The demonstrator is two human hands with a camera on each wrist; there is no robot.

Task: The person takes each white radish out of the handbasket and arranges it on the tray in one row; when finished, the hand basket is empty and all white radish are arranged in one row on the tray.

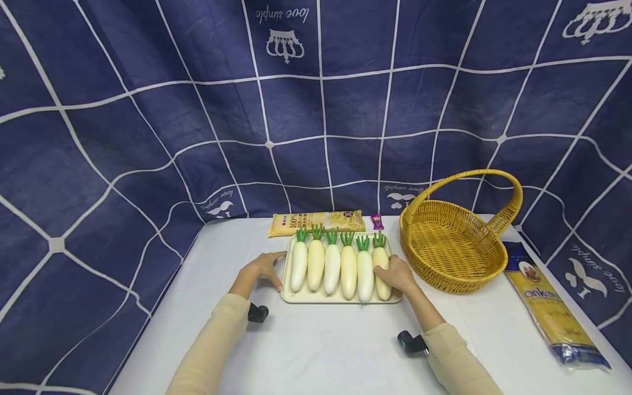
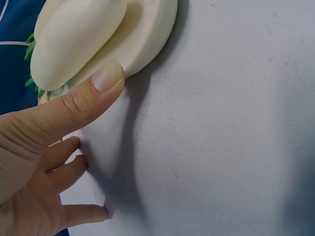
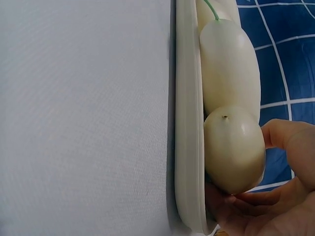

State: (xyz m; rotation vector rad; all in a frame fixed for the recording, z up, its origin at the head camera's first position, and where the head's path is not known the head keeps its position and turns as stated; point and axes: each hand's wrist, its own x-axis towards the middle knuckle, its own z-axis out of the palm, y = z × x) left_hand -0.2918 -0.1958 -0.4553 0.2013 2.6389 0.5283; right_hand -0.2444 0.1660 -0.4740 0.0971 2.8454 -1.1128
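Several toy white radishes [image 1: 332, 270] with green tops lie side by side in a cream tray [image 1: 308, 297]. At the tray's right end, my right hand [image 1: 396, 272] grips the rightmost radish [image 1: 381, 262], thumb on one side and fingers on the other. In the right wrist view that radish [image 3: 235, 152] shows its blunt end between the thumb and fingers. My left hand [image 1: 264, 269] is at the tray's left edge with its fingers spread. The left wrist view has the thumb [image 2: 106, 81] at the tray's rim [image 2: 157, 49], beside the leftmost radish [image 2: 78, 42].
Behind the tray lie a yellow food packet [image 1: 316, 221] and a small purple wrapped sweet [image 1: 377, 221]. A wicker basket [image 1: 451, 282] with a tall handle stands to the right, and a long yellow-and-blue packet [image 1: 548, 307] lies beyond it. A blue checked curtain [image 1: 296, 109] hangs behind the white table.
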